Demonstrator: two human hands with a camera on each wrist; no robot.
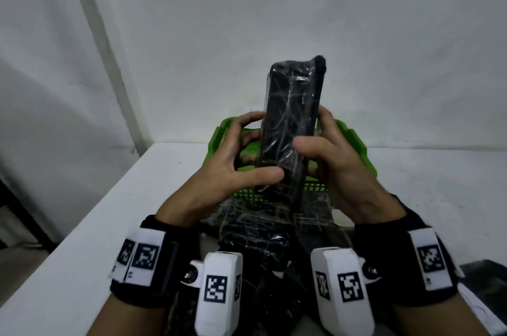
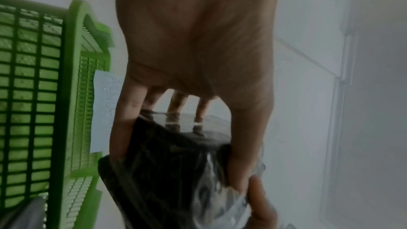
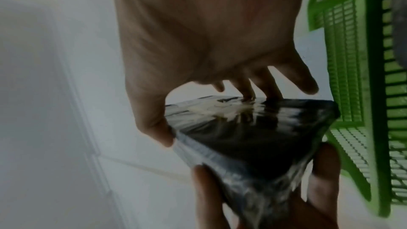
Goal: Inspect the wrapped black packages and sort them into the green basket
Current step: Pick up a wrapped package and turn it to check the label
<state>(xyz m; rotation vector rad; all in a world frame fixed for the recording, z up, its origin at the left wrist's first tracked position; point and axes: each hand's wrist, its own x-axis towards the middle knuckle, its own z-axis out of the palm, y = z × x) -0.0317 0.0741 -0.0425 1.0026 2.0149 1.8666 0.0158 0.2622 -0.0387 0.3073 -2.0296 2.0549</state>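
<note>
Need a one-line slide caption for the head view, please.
Both hands, left and right, hold a wrapped black package upright above the green basket.

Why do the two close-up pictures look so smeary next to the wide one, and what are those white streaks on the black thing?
Head view: mostly sharp, evenly lit; white streaks on the wrapped black package are glare on its plastic film. Left wrist view: soft and hazy, the left hand looming large. Right wrist view: motion-blurred, the green basket smeared, glare across the package.
</note>
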